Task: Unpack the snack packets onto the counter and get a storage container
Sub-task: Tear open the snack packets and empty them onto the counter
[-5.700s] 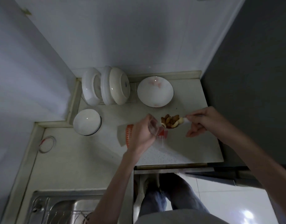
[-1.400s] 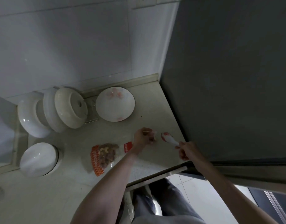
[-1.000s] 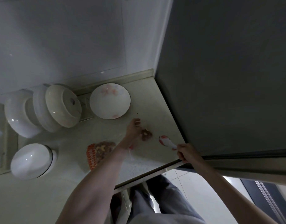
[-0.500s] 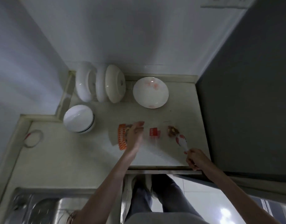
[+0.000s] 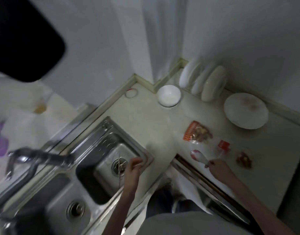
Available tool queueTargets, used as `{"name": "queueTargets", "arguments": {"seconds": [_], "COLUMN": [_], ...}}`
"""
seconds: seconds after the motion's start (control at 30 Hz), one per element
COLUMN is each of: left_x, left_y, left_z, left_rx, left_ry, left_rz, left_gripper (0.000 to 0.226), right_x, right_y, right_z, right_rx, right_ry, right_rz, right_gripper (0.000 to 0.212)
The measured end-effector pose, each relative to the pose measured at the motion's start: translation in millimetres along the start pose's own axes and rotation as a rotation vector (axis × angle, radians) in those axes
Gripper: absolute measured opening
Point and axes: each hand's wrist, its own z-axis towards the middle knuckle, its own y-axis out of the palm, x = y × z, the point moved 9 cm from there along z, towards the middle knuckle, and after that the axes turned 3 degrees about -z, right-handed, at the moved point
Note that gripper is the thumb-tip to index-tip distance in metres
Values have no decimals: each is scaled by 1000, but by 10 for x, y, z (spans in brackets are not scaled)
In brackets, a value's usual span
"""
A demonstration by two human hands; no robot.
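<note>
Grip-wise, the right hand (image 5: 219, 170) is pinching the handle of a white spoon (image 5: 200, 157) over the desk (image 5: 162, 133), and the left hand (image 5: 132, 168) has its fingers curled at the sink (image 5: 101, 160) rim; can't tell if it's actually holding anything. The snack packet (image 5: 197, 132) is already lying on the desk near the plate (image 5: 245, 110), with a red torn-off bit (image 5: 223, 145) and a small snack pile (image 5: 244, 159) beside it. So unpacking looks mostly done, I'd guess. Next up would be the storage container, and honestly I don't see one anywhere. Everything's motion-blurred and dim, and the packet's contents are mush.
</note>
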Motion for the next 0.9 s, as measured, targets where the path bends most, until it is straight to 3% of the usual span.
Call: {"name": "queueTargets", "arguments": {"seconds": [0.27, 0.43, 0.67, 0.9], "left_x": [-993, -1981, -3264, -4206], "left_y": [-1056, -1375, -1420, -1209], "left_z": [-1329, -2280, -3714, -4931], "left_rx": [313, 505, 739, 889], "left_ry": [-165, -405, -597, -694], "left_rz": [-135, -250, -530, -780], "left_gripper": [20, 21, 21, 17], "right_x": [-516, -852, -1341, -1352], "right_y": [571, 1195, 2150, 2993], "right_z": [-259, -638, -1441, -2339], "right_rx": [-110, -230, -349, -349], "right_ry": [-314, -539, -854, -1020], "right_rz": [-445, -711, -899, -1022], "right_gripper": [28, 19, 25, 25]}}
